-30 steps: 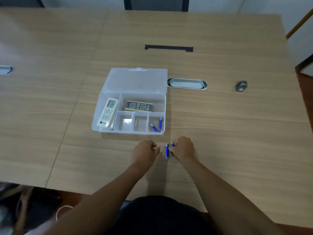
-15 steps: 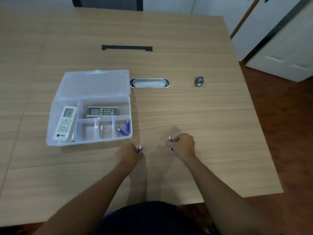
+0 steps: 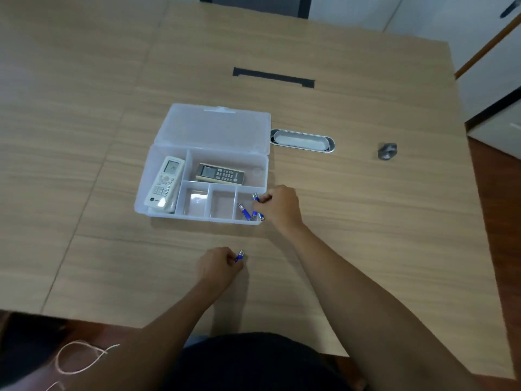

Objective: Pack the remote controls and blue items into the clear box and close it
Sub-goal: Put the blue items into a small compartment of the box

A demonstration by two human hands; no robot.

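The clear plastic compartment box (image 3: pixel 158 204) sat open on the light wooden table (image 3: pixel 366 235), its lid (image 3: pixel 214 127) folded back flat. The white remote control (image 3: pixel 165 182) lay in the left compartment and the dark, beige-edged remote control (image 3: pixel 220 173) in the upper one. Small blue cylindrical items (image 3: pixel 244 211) rested in the lower right compartment, where the right hand (image 3: pixel 279 206) pinched another blue piece (image 3: pixel 256 196) over the rim. The left hand (image 3: pixel 217 268) was closed around one more blue item (image 3: pixel 239 255) on the table, near the box. By my judgement, those two pieces and the lid remained.
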